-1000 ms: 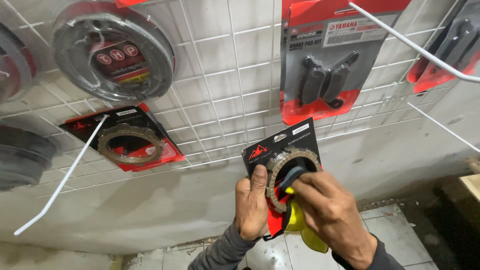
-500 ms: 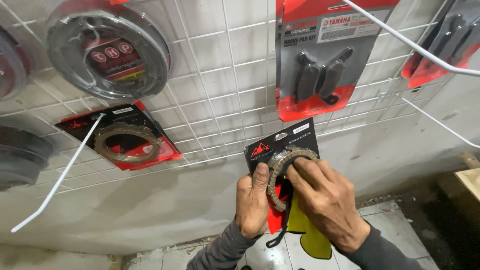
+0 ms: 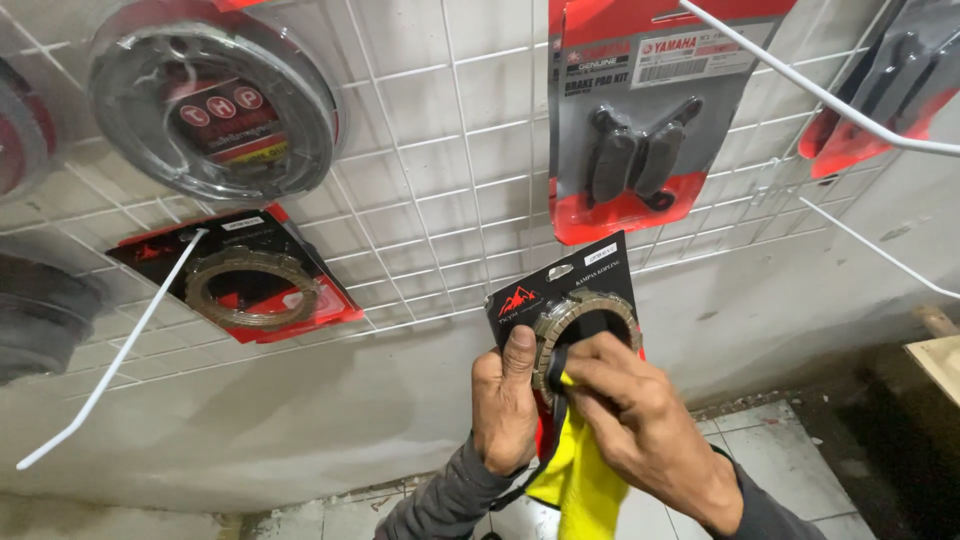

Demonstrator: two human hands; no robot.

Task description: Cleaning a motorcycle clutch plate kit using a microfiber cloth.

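Note:
My left hand [image 3: 506, 408] grips the lower left side of a black and red carded pack [image 3: 560, 295] that holds a ring-shaped toothed clutch plate [image 3: 580, 318]. My right hand [image 3: 640, 425] presses a yellow cloth [image 3: 578, 472] with a dark edge against the front of that pack, its fingers over the ring's lower middle. The cloth hangs down between my wrists. The pack's lower part is hidden behind both hands.
A white wire grid panel [image 3: 440, 180] carries a similar clutch plate pack [image 3: 250, 285], a round clear-packed part [image 3: 215, 100], a brake pad pack [image 3: 635, 150] and another red pack [image 3: 880, 90]. Long white hooks [image 3: 110, 370] [image 3: 820, 95] stick out toward me. Tiled floor [image 3: 790, 470] lies below.
The camera has shifted slightly. My right hand has slid the yellow cloth over the pack's front, from the ring's middle toward its lower left. My left hand keeps its hold.

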